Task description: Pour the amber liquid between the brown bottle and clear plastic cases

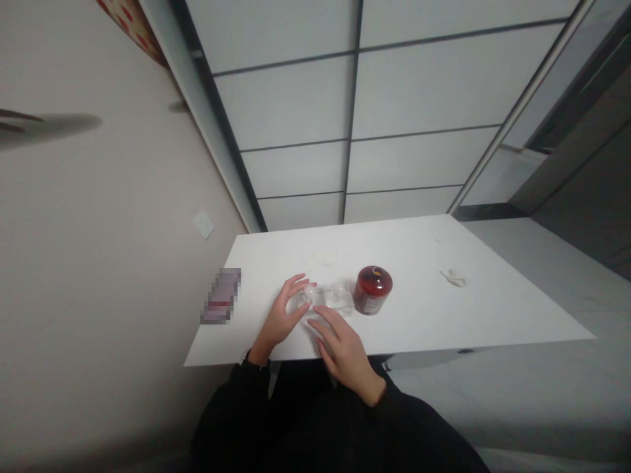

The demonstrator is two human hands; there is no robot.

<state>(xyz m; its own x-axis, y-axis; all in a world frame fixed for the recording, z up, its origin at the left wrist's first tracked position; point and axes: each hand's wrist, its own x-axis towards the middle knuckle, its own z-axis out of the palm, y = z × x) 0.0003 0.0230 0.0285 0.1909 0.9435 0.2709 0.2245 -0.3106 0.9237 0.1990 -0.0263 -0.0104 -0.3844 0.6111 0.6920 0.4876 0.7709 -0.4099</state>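
Right hand (342, 351) lies flat, fingers spread, holding nothing; left hand (283, 318) curls round a small clear rounded container (306, 297) just beyond those fingertips, apparently steadying it beside a dark-red cylindrical candle (372, 289).

Red jar (372, 289): glossy, prob. glass or glazed, w/ a highlight on its smooth dark top. Just left of the jar, two small clear pots (341, 295): see-through, shiny, glass or plastic, can't tell which. Table (444, 322) under the jar: white, smooth, matt. Right of the jar, well apart, white scrap (456, 278): soft, crumpled, tissue- or cloth-like. Near side of the jar, sleeves (315, 420): black matt cloth. Behind the jar, panels (296, 105): frosted, satin, w/ dark metal-look frames. Far left of the jar, wall (98, 263): beige matt paint. Floor (542, 394) right of the jar: grey, polished, reflective.
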